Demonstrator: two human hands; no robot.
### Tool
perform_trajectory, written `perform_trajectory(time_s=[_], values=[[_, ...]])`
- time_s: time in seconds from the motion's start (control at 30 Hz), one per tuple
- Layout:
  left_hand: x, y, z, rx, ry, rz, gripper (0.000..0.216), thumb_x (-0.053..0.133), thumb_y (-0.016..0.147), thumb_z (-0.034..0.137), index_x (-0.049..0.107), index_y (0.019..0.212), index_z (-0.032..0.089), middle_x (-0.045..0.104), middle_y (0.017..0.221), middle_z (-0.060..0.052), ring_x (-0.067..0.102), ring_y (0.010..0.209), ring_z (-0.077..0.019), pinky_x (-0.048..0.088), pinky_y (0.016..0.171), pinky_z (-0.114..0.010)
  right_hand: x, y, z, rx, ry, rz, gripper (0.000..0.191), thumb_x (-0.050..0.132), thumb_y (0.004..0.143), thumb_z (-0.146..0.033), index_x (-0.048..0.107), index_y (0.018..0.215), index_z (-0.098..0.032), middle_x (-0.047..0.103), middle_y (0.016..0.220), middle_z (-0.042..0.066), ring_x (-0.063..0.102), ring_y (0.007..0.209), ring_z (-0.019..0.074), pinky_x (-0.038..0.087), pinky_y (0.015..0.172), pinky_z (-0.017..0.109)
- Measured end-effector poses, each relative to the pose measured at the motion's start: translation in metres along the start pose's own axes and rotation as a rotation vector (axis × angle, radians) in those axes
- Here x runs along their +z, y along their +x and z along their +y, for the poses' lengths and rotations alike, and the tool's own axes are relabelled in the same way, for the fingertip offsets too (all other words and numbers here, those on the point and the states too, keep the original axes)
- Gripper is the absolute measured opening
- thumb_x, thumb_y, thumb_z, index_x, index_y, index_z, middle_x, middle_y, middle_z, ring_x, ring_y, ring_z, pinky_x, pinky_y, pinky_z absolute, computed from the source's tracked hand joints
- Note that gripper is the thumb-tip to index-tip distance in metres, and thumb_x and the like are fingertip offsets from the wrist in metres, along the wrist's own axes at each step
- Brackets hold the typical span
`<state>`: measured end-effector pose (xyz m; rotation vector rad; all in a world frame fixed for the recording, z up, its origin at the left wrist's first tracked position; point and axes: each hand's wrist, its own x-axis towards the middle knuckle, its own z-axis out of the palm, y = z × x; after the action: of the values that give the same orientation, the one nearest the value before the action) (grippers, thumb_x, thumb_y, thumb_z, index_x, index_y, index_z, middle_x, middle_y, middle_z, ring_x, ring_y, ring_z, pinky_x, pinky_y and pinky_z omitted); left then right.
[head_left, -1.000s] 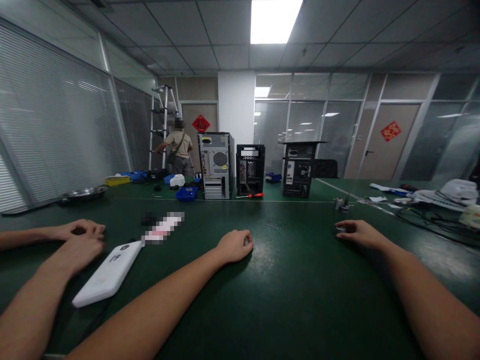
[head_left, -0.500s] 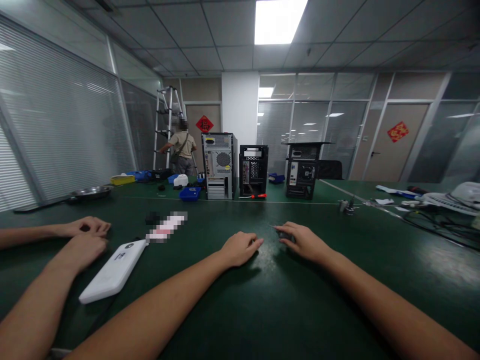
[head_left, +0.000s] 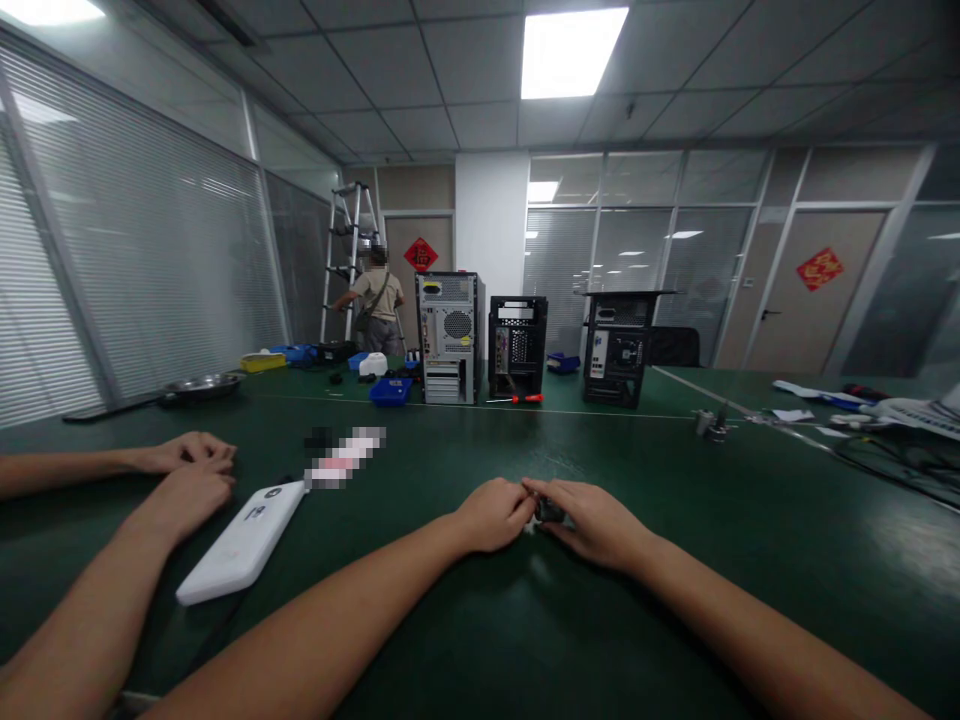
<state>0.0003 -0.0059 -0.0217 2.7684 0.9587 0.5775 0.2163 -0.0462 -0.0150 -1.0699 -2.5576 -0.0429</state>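
Observation:
My left hand (head_left: 495, 515) is closed above the green table (head_left: 637, 640), thumb along its curled fingers. Whatever its fingertips hold, if anything, is hidden. My right hand (head_left: 600, 520) meets it at the fingertips. Fingers and thumb of the right hand curve around a small dark, partly shiny piece (head_left: 551, 509), mostly covered, so its kind does not show. Left of my arms lies a white device with a round dark spot (head_left: 244, 545). Another person's two hands (head_left: 187, 470) rest together on the table beyond it.
Three computer cases (head_left: 448, 340) stand along the table's far side, with a red-handled screwdriver (head_left: 531, 399) before the middle one. A blue tray (head_left: 390, 391) is left of them. Small metal parts (head_left: 711, 425) and cables (head_left: 892, 465) lie right. A person stands by a ladder (head_left: 349, 260).
My hands, apart before, have come together at the fingertips, the right one moving toward the left with the small dark piece. The view has shifted slightly left. The other person's hands look unchanged.

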Motion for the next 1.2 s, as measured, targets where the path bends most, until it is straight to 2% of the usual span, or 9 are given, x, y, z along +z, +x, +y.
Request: perform_trajectory(time_s=[0.23, 0.43, 0.53, 0.6, 0.67, 0.8, 0.93, 1.03, 1.2], values=[[0.002, 0.004, -0.005, -0.096, 0.041, 0.025, 0.041, 0.037, 0.101, 0.041, 0.07, 0.088, 0.019, 0.072, 0.082, -0.007, 0.064, 0.074, -0.0188, 0.043, 0.07, -0.027, -0.001, 0.001, 0.001, 0.065, -0.075, -0.018, 0.066, 0.051, 0.092, -0.023, 0.032, 0.155, -0.024, 0.062, 0.132, 0.011, 0.058, 0.118, 0.0247, 0.047, 0.101, 0.041], [-0.008, 0.006, -0.038, -0.533, 0.059, 0.163, 0.038, 0.045, 0.097, 0.046, 0.07, 0.084, 0.021, 0.072, 0.086, -0.009, 0.067, 0.078, -0.0217, 0.043, 0.068, -0.028, -0.006, -0.003, 0.017, 0.226, -0.164, 0.034, 0.062, 0.037, 0.097, -0.024, 0.025, 0.157, -0.019, 0.06, 0.128, 0.014, 0.059, 0.111, 0.0246, 0.047, 0.099, 0.041], [-0.016, 0.005, -0.051, -0.633, -0.016, 0.251, 0.031, 0.052, 0.093, 0.046, 0.07, 0.089, 0.021, 0.072, 0.09, -0.008, 0.066, 0.08, -0.0214, 0.042, 0.066, -0.027, -0.005, -0.007, 0.026, 0.295, -0.173, 0.073, 0.058, 0.031, 0.098, -0.024, 0.028, 0.156, -0.015, 0.057, 0.13, 0.016, 0.056, 0.116, 0.0247, 0.044, 0.102, 0.041], [-0.016, 0.004, -0.053, -0.614, -0.053, 0.294, 0.024, 0.058, 0.09, 0.042, 0.07, 0.091, 0.021, 0.071, 0.086, -0.006, 0.065, 0.078, -0.0199, 0.041, 0.064, -0.026, -0.005, -0.008, 0.03, 0.315, -0.148, 0.08, 0.057, 0.031, 0.098, -0.024, 0.031, 0.154, -0.014, 0.055, 0.133, 0.016, 0.054, 0.12, 0.024, 0.042, 0.105, 0.039], [-0.014, 0.004, -0.05, -0.527, -0.088, 0.279, 0.019, 0.063, 0.086, 0.036, 0.07, 0.094, 0.021, 0.069, 0.08, -0.003, 0.063, 0.073, -0.0174, 0.039, 0.061, -0.024, -0.005, -0.008, 0.03, 0.321, -0.109, 0.077, 0.055, 0.035, 0.096, -0.025, 0.036, 0.15, -0.014, 0.054, 0.135, 0.015, 0.053, 0.123, 0.0235, 0.041, 0.106, 0.039], [-0.006, 0.004, -0.028, -0.295, -0.158, 0.137, 0.021, 0.069, 0.081, 0.036, 0.071, 0.095, 0.02, 0.064, 0.072, 0.001, 0.058, 0.066, -0.0137, 0.035, 0.058, -0.023, -0.007, -0.006, 0.021, 0.302, -0.045, 0.047, 0.045, 0.047, 0.092, -0.03, 0.048, 0.136, -0.018, 0.059, 0.128, 0.013, 0.058, 0.112, 0.0232, 0.044, 0.099, 0.04], [0.0, 0.001, 0.001, -0.172, -0.194, 0.001, 0.028, 0.068, 0.084, 0.045, 0.074, 0.094, 0.02, 0.065, 0.07, 0.001, 0.056, 0.063, -0.0132, 0.034, 0.056, -0.024, -0.01, -0.005, 0.007, 0.15, -0.012, 0.006, 0.037, 0.059, 0.088, -0.036, 0.054, 0.121, -0.021, 0.063, 0.114, 0.009, 0.059, 0.098, 0.0219, 0.044, 0.088, 0.038], [0.0, -0.001, 0.016, -0.117, -0.201, -0.031, 0.027, 0.064, 0.088, 0.045, 0.075, 0.09, 0.02, 0.069, 0.075, 0.0, 0.058, 0.066, -0.0134, 0.035, 0.058, -0.023, -0.011, -0.003, -0.001, 0.056, -0.029, 0.013, 0.033, 0.061, 0.087, -0.037, 0.055, 0.114, -0.02, 0.063, 0.108, 0.008, 0.058, 0.096, 0.0219, 0.042, 0.086, 0.038], [-0.001, -0.002, 0.021, -0.136, -0.167, 0.047, 0.033, 0.061, 0.09, 0.049, 0.074, 0.082, 0.019, 0.071, 0.075, -0.002, 0.059, 0.067, -0.0142, 0.037, 0.061, -0.023, -0.014, -0.001, -0.009, -0.022, -0.092, -0.002, 0.013, 0.054, 0.091, -0.03, 0.059, 0.1, -0.021, 0.062, 0.1, 0.006, 0.055, 0.093, 0.0204, 0.039, 0.084, 0.036]])
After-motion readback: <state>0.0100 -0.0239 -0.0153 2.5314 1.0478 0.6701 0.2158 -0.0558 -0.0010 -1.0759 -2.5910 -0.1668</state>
